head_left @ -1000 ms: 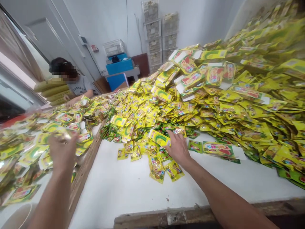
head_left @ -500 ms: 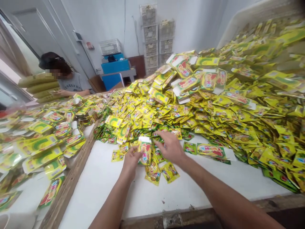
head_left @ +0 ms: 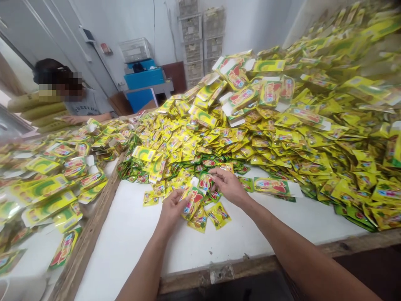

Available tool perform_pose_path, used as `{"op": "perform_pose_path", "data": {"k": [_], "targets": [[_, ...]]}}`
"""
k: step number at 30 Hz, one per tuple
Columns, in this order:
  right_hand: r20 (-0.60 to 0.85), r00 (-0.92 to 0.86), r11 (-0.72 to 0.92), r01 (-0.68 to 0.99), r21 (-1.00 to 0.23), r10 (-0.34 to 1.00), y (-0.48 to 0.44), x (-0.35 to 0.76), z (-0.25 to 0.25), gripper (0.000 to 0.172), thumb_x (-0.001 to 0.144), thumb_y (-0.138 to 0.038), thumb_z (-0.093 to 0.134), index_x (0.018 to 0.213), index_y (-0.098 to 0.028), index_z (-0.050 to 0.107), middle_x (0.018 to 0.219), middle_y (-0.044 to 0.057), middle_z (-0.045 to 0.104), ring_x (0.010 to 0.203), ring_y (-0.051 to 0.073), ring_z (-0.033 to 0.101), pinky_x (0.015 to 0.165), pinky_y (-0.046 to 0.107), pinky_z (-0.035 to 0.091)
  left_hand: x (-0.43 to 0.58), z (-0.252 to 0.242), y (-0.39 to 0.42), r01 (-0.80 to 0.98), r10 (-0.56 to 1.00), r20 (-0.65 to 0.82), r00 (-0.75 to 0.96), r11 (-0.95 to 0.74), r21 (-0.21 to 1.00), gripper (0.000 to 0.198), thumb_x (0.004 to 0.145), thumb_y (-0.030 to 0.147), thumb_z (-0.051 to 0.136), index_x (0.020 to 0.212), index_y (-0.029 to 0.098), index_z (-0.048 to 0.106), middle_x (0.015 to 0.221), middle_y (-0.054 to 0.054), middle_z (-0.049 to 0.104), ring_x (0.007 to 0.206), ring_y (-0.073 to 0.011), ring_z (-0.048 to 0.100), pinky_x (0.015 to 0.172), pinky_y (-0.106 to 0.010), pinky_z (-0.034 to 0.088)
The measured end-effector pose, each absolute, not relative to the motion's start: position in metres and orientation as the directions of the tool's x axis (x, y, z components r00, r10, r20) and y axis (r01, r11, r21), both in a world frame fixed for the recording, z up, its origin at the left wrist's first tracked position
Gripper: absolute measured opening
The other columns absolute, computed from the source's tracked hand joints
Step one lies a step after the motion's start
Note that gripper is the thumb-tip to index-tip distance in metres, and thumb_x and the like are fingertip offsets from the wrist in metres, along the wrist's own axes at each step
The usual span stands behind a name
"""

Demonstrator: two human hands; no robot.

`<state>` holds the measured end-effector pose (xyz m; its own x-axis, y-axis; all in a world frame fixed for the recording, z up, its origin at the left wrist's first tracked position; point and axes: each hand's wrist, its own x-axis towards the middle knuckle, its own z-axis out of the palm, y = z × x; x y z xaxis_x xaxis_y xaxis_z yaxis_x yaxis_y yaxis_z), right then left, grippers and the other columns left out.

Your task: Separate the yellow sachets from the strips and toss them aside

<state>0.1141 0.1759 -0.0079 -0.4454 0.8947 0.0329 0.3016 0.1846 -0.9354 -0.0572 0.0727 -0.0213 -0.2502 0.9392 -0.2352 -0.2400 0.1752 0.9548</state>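
My left hand (head_left: 172, 209) is closed around a small yellow-green carton (head_left: 191, 202) with a red fruit picture; its white flap stands up at the far end. Between the fingertips of my right hand (head_left: 230, 186) is a green sachet (head_left: 205, 182), held right at the carton's flap end. Whether the sachet is partly inside the carton I cannot tell. Beneath and beside the carton, yellow sachets (head_left: 218, 215) lie on the white tabletop (head_left: 131, 242). A flat carton (head_left: 271, 186) with an open white flap rests right of my right hand.
A large heap of yellow sachets (head_left: 282, 144) rises behind and to the right, with cartons on top. Left of a wooden divider (head_left: 90, 234) lie many cartons (head_left: 46, 188). Another person (head_left: 89, 102) sits at the far left. Crates (head_left: 191, 46) stand by the wall.
My right hand, apart from the carton with fingers spread before, now pinches a green sachet at its flap end. The left hand has tilted the carton to the right. The whole view has shifted slightly.
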Motion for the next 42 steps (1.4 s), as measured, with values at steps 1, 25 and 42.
{"op": "perform_pose_path", "data": {"k": [1, 25, 42], "targets": [[0.062, -0.458, 0.222, 0.304, -0.926, 0.887, 0.174, 0.116, -0.009, 0.022, 0.085, -0.026, 0.045, 0.097, -0.021, 0.062, 0.064, -0.001, 0.066, 0.059, 0.017, 0.063, 0.059, 0.029, 0.048, -0.057, -0.021, 0.072, -0.248, 0.942, -0.241, -0.232, 0.182, 0.952, 0.040, 0.064, 0.039, 0.076, 0.092, 0.015, 0.060, 0.082, -0.006, 0.072, 0.073, -0.0202, 0.068, 0.071, -0.030, 0.052], [0.015, -0.317, 0.053, 0.109, -0.993, 0.948, 0.167, 0.113, -0.012, 0.012, 0.070, -0.031, 0.059, 0.066, -0.020, 0.057, 0.058, -0.002, 0.058, 0.050, 0.016, 0.061, 0.050, 0.027, 0.045, -0.054, -0.018, 0.071, -0.217, 0.945, -0.250, -0.213, 0.204, 0.955, 0.044, 0.062, 0.039, 0.078, 0.094, 0.015, 0.060, 0.084, -0.006, 0.073, 0.069, -0.0194, 0.068, 0.067, -0.029, 0.053], [0.123, -0.347, 0.224, 0.266, -0.938, 0.930, 0.169, 0.122, -0.010, 0.015, 0.073, -0.030, 0.056, 0.062, -0.020, 0.054, 0.052, -0.003, 0.052, 0.049, 0.014, 0.054, 0.052, 0.026, 0.039, -0.060, -0.025, 0.072, -0.325, 0.944, -0.258, -0.206, 0.183, 0.928, 0.045, 0.063, 0.037, 0.077, 0.100, 0.014, 0.066, 0.088, -0.008, 0.073, 0.078, -0.0215, 0.068, 0.072, -0.030, 0.052]]}}
